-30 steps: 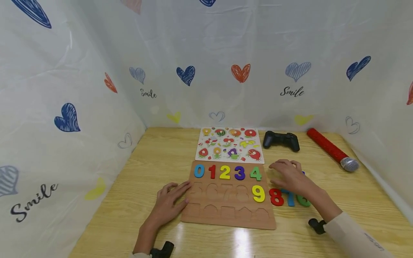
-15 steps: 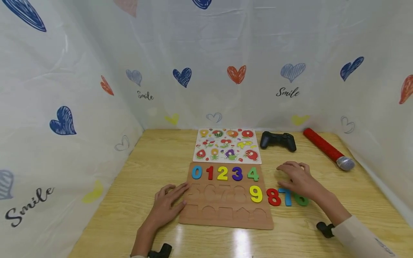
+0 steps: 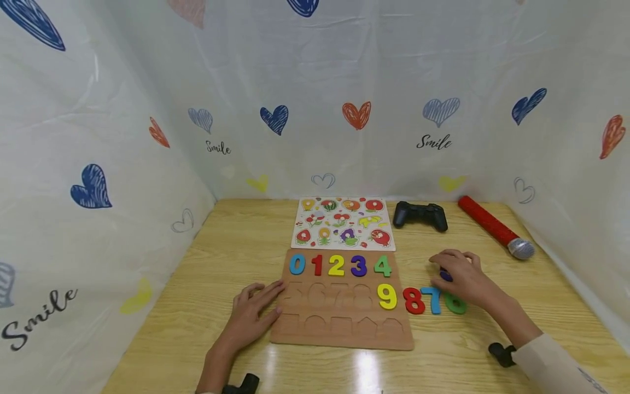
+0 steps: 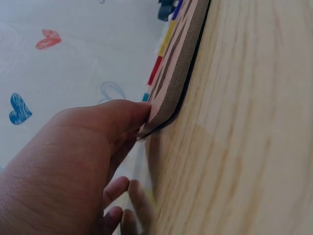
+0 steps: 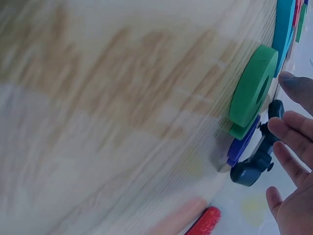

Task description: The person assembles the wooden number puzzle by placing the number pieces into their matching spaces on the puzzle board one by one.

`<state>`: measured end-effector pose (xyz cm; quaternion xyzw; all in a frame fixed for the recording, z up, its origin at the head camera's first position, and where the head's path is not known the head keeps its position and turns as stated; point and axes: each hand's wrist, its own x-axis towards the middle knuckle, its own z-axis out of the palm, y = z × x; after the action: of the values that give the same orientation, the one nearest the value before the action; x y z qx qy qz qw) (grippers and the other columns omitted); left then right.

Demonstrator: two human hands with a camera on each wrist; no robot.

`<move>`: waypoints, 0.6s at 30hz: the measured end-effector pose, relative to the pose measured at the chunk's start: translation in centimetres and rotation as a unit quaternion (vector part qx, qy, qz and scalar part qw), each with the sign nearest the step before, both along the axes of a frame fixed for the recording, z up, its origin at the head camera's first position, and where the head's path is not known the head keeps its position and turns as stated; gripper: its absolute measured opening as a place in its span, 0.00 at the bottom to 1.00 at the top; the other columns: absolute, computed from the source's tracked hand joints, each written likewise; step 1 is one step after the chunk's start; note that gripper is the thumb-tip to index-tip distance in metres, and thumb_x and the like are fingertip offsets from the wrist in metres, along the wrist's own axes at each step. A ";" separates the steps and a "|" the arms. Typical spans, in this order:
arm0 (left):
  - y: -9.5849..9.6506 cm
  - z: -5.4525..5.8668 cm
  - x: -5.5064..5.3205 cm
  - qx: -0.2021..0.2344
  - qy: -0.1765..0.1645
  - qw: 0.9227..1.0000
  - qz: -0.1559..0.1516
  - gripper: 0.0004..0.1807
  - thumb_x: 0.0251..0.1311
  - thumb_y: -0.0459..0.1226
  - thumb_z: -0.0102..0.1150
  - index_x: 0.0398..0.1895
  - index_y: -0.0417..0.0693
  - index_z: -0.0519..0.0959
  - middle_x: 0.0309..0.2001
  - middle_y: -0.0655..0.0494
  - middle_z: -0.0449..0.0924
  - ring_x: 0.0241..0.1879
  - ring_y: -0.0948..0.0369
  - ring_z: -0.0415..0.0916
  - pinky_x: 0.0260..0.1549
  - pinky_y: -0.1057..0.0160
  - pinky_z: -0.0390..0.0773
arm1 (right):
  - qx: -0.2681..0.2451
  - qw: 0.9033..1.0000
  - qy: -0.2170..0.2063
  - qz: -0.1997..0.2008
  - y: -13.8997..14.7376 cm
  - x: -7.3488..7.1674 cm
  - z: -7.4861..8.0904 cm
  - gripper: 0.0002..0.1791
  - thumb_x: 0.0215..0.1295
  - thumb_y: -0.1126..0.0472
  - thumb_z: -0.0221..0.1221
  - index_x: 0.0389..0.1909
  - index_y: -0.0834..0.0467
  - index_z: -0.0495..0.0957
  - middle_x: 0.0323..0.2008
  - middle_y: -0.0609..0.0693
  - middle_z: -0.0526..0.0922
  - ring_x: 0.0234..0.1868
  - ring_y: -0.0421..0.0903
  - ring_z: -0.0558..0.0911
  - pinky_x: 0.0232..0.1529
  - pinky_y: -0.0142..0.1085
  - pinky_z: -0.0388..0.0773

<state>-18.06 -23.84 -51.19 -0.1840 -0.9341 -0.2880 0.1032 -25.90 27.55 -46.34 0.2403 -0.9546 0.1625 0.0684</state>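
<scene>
My left hand (image 3: 249, 314) rests its fingertips on the left edge of the brown number board (image 3: 339, 323); in the left wrist view its thumb (image 4: 132, 112) touches the board's corner. My right hand (image 3: 465, 276) hovers with loosely bent fingers over a purple number piece (image 3: 445, 274), which shows partly between thumb and fingers. In the right wrist view that purple piece (image 5: 242, 142) lies on the table, apart from the fingertips. Just in front lie a red 8 (image 3: 414, 301), a blue 7 (image 3: 432, 300) and a green 6 (image 3: 455, 303), partly covered by the hand.
The board's top row holds 0 to 4, and a yellow 9 (image 3: 387, 296) sits in its second row. Behind it lies a fruit puzzle board (image 3: 343, 224). A black game controller (image 3: 420, 215) and a red microphone (image 3: 494, 225) lie at the back right.
My right hand has moved right, away from the board's right edge, and the purple piece now shows between its thumb and fingers. The left hand stays at the board. The head view has shifted slightly.
</scene>
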 end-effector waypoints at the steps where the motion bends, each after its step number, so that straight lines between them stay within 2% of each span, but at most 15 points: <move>1: 0.0 0.0 0.0 -0.001 0.001 1.000 0.000 0.28 0.67 0.47 0.62 0.71 0.59 0.73 0.71 0.63 0.69 0.65 0.48 0.61 0.56 0.36 0.54 | 0.000 1.000 -0.003 -0.001 0.1 0.0 0.0 0.26 0.59 0.57 0.72 0.55 0.65 0.80 0.52 0.61 0.81 0.60 0.64 0.68 0.54 0.67 0.52; 10: 0.0 -0.1 0.0 -0.003 0.009 1.000 0.000 0.29 0.67 0.47 0.63 0.71 0.59 0.73 0.70 0.63 0.69 0.64 0.49 0.61 0.55 0.36 0.54 | 0.011 1.000 -0.007 -0.028 1.2 -0.1 -0.1 0.27 0.58 0.58 0.73 0.55 0.65 0.79 0.51 0.63 0.80 0.59 0.65 0.68 0.53 0.67 0.52; 18: 0.0 -0.3 0.0 0.004 0.016 1.000 -0.001 0.28 0.66 0.46 0.63 0.70 0.58 0.74 0.70 0.62 0.70 0.64 0.48 0.61 0.55 0.37 0.52 | 0.033 0.997 -0.030 -0.057 1.8 -0.2 0.0 0.29 0.57 0.56 0.73 0.56 0.65 0.78 0.53 0.64 0.80 0.61 0.67 0.66 0.53 0.70 0.50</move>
<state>-18.11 -23.80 -51.45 -0.1895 -0.9309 -0.2890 0.1185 -26.06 29.36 -46.38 0.1824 -0.9732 0.1339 0.0413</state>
